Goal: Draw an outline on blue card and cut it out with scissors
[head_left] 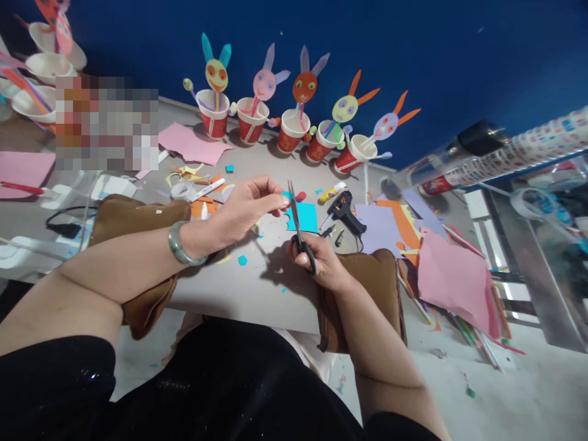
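My right hand [316,260] grips black-handled scissors [297,214], their blades pointing up and away from me. Close to the blade tips, my left hand [257,202] pinches a small piece of blue paper [286,197] between thumb and fingertips. Whether the blades touch that piece, I cannot tell. Behind the scissors lies a larger blue paper sheet [304,217] with a notched left edge. A small blue paper disc [242,260] rests on the table nearer to me, with tiny blue scraps around. A bracelet circles my left wrist.
Several red paper cups [294,138] with paper rabbit figures line the back wall. A black glue gun [348,212] lies right of the blue sheet, beside purple paper [376,228]. Brown cushions [138,223] sit under both forearms. Pink paper [452,275] hangs at the right.
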Available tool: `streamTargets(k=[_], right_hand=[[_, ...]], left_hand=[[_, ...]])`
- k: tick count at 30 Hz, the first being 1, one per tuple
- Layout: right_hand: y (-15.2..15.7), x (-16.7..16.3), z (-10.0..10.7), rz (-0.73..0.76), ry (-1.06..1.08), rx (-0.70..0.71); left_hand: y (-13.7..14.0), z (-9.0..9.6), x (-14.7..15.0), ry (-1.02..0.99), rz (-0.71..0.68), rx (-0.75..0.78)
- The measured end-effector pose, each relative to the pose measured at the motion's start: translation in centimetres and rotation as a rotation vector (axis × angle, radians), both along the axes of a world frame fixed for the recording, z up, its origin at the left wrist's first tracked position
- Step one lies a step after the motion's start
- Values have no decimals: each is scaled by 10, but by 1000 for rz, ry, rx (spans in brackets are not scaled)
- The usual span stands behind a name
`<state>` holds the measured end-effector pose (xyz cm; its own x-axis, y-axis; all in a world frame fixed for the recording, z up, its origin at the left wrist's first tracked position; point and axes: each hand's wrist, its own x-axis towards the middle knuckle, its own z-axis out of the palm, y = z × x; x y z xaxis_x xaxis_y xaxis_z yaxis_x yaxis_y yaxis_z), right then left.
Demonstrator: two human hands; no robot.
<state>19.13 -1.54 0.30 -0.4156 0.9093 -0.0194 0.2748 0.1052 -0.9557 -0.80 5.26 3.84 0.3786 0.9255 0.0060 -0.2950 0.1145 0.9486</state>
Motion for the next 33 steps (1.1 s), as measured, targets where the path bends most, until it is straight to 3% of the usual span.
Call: streamTargets(k=[20,28,33], right_hand=[[-2,-1,3,52,41,13],[-2,2,-3,-236,183,109],[-3,3,3,21,147,81]], left_hand=[[-2,-3,1,40,-53,-3],[2,0,-3,34,3,30],[9,-2,-5,43,66,32]])
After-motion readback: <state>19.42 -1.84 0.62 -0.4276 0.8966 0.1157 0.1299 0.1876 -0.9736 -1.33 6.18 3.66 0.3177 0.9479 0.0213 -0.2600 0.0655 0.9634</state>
